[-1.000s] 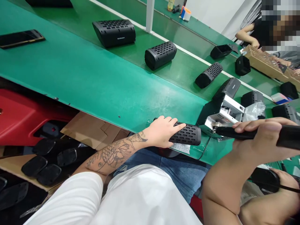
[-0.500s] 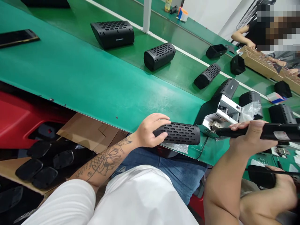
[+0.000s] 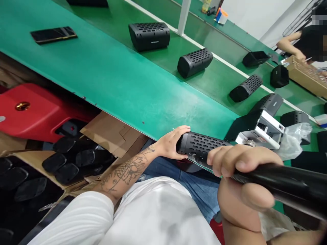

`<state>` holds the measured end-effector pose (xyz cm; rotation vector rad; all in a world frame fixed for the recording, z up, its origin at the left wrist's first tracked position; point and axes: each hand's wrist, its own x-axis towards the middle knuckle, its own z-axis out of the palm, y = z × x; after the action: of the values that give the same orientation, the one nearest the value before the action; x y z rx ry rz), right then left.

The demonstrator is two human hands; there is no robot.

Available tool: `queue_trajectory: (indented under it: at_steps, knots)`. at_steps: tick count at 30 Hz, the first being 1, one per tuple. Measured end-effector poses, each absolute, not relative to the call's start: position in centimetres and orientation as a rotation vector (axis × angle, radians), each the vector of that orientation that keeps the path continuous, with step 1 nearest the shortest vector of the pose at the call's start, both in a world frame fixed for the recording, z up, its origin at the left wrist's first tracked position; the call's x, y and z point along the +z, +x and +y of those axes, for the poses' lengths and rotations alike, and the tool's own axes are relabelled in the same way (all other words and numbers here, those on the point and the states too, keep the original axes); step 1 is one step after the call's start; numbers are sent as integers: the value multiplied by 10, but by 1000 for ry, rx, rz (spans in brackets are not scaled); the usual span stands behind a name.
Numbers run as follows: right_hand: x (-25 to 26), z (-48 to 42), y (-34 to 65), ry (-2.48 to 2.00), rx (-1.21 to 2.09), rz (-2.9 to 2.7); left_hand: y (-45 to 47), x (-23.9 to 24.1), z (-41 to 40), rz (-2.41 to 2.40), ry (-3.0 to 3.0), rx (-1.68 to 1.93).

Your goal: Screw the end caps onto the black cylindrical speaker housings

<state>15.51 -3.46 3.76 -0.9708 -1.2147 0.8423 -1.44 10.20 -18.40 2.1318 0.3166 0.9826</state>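
Note:
My left hand grips the left end of a black perforated speaker shell lying at the near edge of the green bench. My right hand is wrapped round a long black tool, held close to the camera just right of the shell. The tool's tip is hidden behind my fingers, near the shell's right part.
Several more black speaker shells lie along the darker conveyor strip. A phone rests at the far left. A white fixture and clear bag sit right. Red stool, cardboard box of black end caps below left. Another person works far right.
My right hand with the black tool has come down and left, toward the shell. My left hand has slid to the shell's left end. The camera has shifted left.

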Motion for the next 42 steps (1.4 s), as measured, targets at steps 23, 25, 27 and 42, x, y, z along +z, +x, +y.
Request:
queue_trajectory:
  at_steps: [23, 25, 27, 42]
  knots:
    - [-18, 4, 166, -699, 1049, -1496, -9, -174, 100, 481, 2070, 797]
    - [-20, 5, 163, -718, 1039, -1495, -10, -173, 101, 471, 2058, 818]
    - [-17, 3, 158, -781, 1028, -1489, -10, -172, 100, 471, 2037, 829]
    - [-27, -50, 240, -506, 998, -962, 108, -92, 223, 1013, 767, 892]
